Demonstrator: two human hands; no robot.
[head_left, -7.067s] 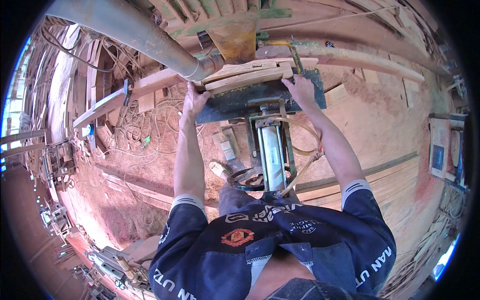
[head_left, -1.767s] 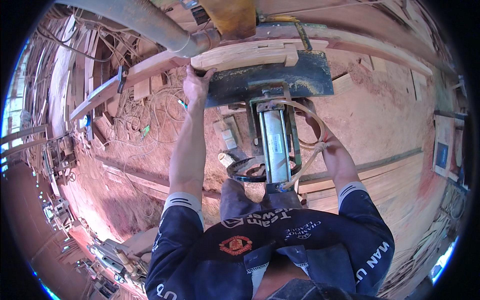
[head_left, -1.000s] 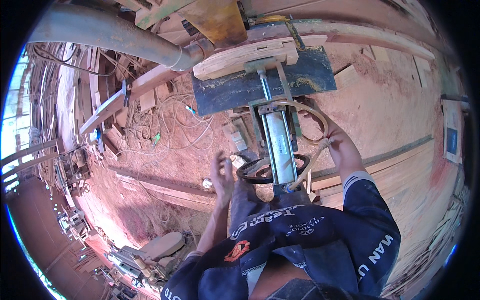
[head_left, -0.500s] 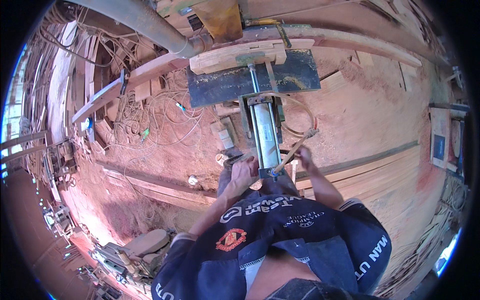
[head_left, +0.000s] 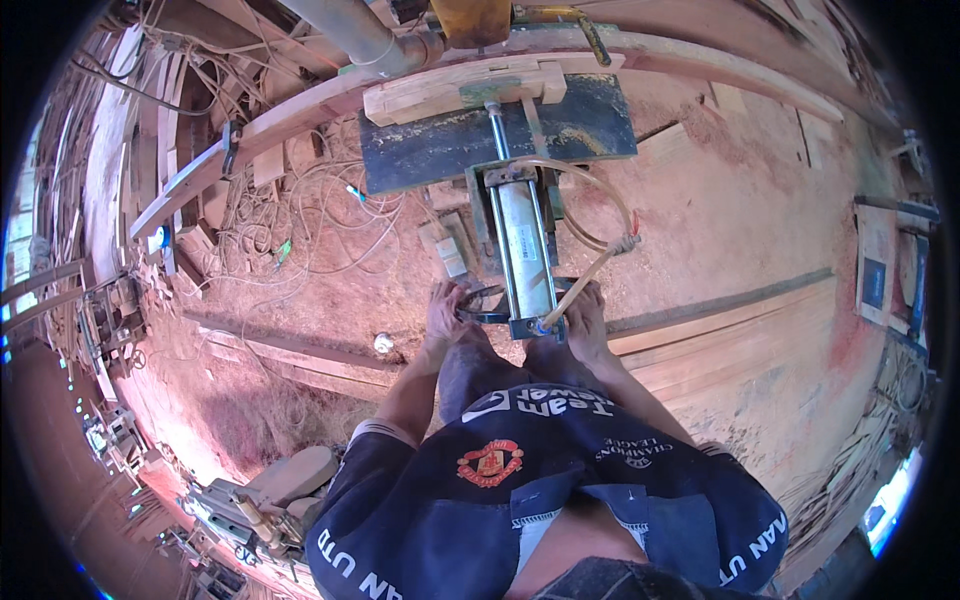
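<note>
A dark handwheel [head_left: 484, 316] sits under the near end of a silver pneumatic cylinder [head_left: 526, 250], which hides its middle. My left hand [head_left: 445, 312] is closed on the wheel's left rim. On the right side, my right hand [head_left: 586, 318] wraps the opposite rim, close to the cylinder's end cap; its fingertips are partly hidden. The cylinder's rod [head_left: 500, 135] reaches away from me to a notched wooden piece [head_left: 465, 92] on a dark metal plate [head_left: 420, 158]. From the cap a beige air hose [head_left: 582, 285] loops up to the cylinder's far end.
A long wooden beam [head_left: 300, 120] crosses behind the plate, below a grey pipe [head_left: 345, 30]. Tangled hoses [head_left: 265, 235] lie on the dusty floor at left. Stacked boards [head_left: 720, 325] lie to the right, and more planks [head_left: 290, 365] to the left. Machinery [head_left: 270, 510] stands at lower left.
My left hand has moved left, off the cylinder's side, onto the wheel's left rim. My right hand has moved left and closed in beside the cylinder. The view has shifted slightly.
</note>
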